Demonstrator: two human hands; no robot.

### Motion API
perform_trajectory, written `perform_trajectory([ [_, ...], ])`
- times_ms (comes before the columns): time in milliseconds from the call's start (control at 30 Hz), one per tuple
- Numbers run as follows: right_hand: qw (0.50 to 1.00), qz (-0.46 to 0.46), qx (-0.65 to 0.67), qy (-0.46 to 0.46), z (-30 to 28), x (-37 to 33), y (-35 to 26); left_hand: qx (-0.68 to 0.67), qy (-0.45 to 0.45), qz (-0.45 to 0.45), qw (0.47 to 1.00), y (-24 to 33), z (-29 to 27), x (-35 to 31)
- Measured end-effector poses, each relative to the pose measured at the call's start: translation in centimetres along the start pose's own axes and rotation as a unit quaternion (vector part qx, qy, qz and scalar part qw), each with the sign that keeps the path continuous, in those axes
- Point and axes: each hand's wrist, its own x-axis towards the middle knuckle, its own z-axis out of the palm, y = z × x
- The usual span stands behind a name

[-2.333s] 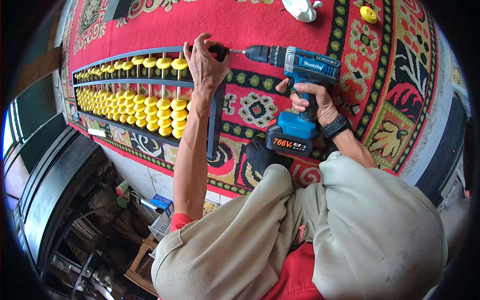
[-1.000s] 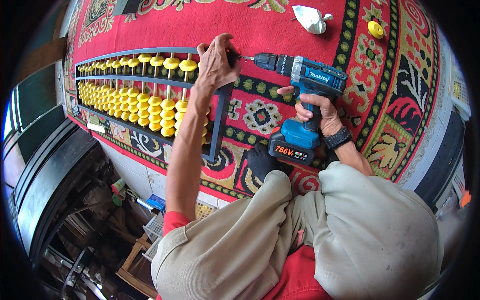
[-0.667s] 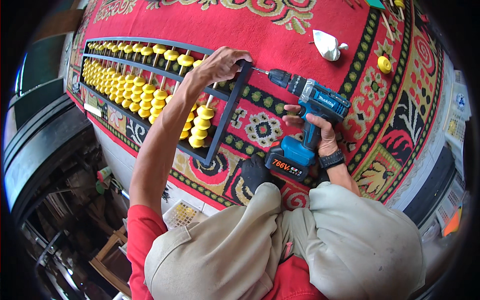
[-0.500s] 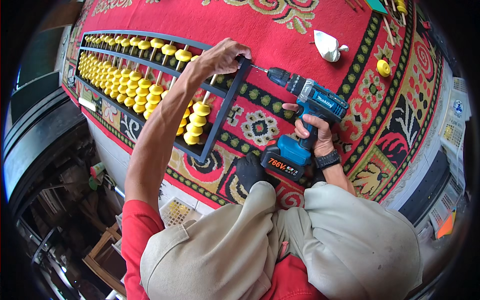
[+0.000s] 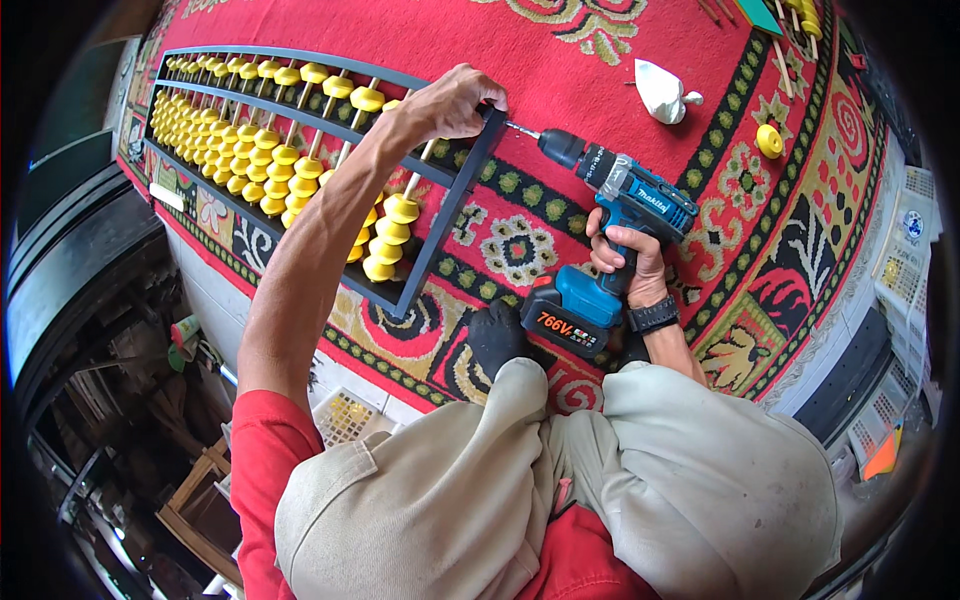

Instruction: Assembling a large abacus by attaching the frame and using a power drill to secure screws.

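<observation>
Across a red patterned carpet [image 5: 590,85], a long abacus [image 5: 283,155] lies at an angle on the left, its dark frame appearing curved near the rim of the fisheye view and its near end turned toward the seated person. Rods carrying yellow beads [image 5: 390,232] cross the frame; a dividing bar separates the shallow upper row from the deeper lower one. The left hand [image 5: 455,103], its forearm passing over the beads, is bent closed over the upper right corner of the frame and holds it; the fingertips are partly hidden. The right hand [image 5: 635,255], with a black wristband [image 5: 654,315] below it, is wrapped around the handle of a blue and black cordless drill [image 5: 640,195], the index finger curled beside the trigger. The slender bit [image 5: 523,130] points leftward, its tip at the outer side of the frame, just beside the left hand; whether it has entered the material cannot be told. The drill's battery [image 5: 565,325] sits low, near a dark-covered foot [image 5: 495,338]. Beyond the drill lie a white knotted bundle [image 5: 660,92] and, farther right, one loose yellow bead [image 5: 769,141]. Thin sticks [image 5: 783,70] lie toward the upper right, and pale perforated baskets [image 5: 905,260] line the right edge.
</observation>
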Motion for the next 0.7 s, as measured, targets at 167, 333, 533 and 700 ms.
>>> perform_trajectory([
  [167, 1.0, 0.006, 0.002, -0.009, 0.1, 0.2, 0.0, -0.007, 0.005, -0.004, 1.0, 0.1, 0.0, -0.3],
  [333, 1.0, -0.006, -0.002, 0.013, 0.7, 0.0, -0.1, -0.009, -0.018, -0.048, 0.999, 0.5, -0.3, 0.1],
  [533, 1.0, 0.001, -0.006, -0.009, 1.3, -0.2, -0.3, -0.016, 0.014, -0.002, 1.0, -0.2, 0.4, -0.3],
  [700, 0.999, 0.002, 0.02, -0.043, 0.6, -0.4, 0.1, 0.04, 0.027, -0.053, 0.997, 1.3, 0.5, -1.6],
])
